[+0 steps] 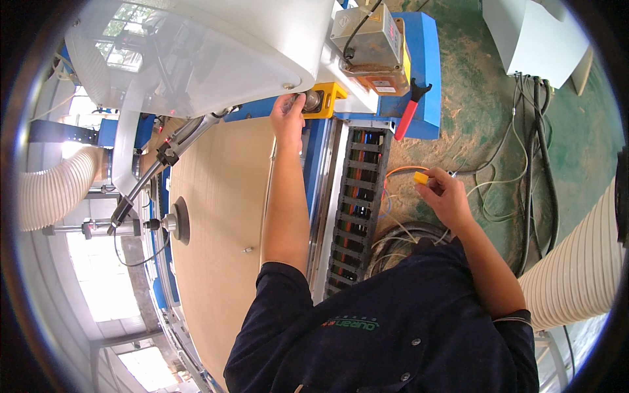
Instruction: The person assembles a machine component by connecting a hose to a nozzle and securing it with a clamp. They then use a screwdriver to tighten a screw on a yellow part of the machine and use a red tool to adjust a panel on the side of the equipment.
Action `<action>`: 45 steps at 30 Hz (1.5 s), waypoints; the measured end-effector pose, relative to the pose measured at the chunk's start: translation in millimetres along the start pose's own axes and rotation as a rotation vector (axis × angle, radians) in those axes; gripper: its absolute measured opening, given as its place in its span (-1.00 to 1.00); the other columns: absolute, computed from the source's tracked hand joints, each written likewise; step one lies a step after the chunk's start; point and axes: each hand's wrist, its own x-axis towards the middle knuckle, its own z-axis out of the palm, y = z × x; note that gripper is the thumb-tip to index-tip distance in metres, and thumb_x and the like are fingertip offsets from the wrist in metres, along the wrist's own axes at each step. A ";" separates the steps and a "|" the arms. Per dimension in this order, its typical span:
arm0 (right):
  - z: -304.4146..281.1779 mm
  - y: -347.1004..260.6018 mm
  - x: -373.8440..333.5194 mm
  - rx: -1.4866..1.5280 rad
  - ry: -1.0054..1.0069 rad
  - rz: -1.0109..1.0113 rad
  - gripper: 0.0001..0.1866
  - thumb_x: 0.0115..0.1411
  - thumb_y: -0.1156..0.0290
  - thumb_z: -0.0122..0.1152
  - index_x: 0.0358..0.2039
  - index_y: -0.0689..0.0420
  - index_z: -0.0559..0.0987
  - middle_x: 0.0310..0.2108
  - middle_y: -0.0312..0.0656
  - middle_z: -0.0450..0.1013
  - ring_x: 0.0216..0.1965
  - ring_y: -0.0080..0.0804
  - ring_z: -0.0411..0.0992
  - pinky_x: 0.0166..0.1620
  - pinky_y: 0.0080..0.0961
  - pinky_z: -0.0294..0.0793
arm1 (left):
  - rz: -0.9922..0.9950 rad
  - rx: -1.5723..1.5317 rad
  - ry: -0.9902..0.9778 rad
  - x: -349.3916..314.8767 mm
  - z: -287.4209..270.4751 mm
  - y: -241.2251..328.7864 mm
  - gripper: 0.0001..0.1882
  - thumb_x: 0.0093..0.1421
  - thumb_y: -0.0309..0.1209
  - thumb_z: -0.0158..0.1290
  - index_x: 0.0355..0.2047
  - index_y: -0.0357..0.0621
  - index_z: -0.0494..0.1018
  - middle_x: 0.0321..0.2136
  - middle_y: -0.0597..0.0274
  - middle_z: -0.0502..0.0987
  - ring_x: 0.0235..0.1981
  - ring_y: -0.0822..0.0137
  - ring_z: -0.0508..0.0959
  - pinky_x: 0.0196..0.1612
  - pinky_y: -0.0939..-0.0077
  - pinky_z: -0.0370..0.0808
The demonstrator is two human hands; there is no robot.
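Note:
Up by the white machine housing, my left hand (288, 118) is closed, its fingers curled at the left side of a round metal fitting (314, 101). That fitting sits in a yellow bracket (336, 98). Something small and dark shows between the fingers, but it is too hidden to name. Out to the right, my right hand (447, 196) pinches a small yellow block (420, 177) between thumb and fingers, above the floor. A spanner with a red handle (407, 120) and a dark forked head rests on the blue machine part (426, 59), between the two hands.
A large wooden board (219, 183) lies on the machine bed to the left. Beside it runs a black cable chain (357, 196). The white housing (196, 59) overhangs the board. Cables (540, 144) and a ribbed hose (576, 268) lie to the right on the dusty green floor.

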 end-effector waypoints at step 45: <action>-5.3 2.6 4.4 0.058 0.015 0.041 -0.70 0.10 0.38 0.38 -0.18 0.22 0.57 -0.61 -0.27 0.37 -0.57 -0.55 0.32 -0.45 -0.55 0.35 | -0.066 0.012 -0.069 6.1 3.9 14.8 -0.83 0.12 -0.50 0.20 -0.27 -0.19 0.49 -0.64 0.44 0.30 -0.74 0.61 0.19 -0.67 0.65 0.08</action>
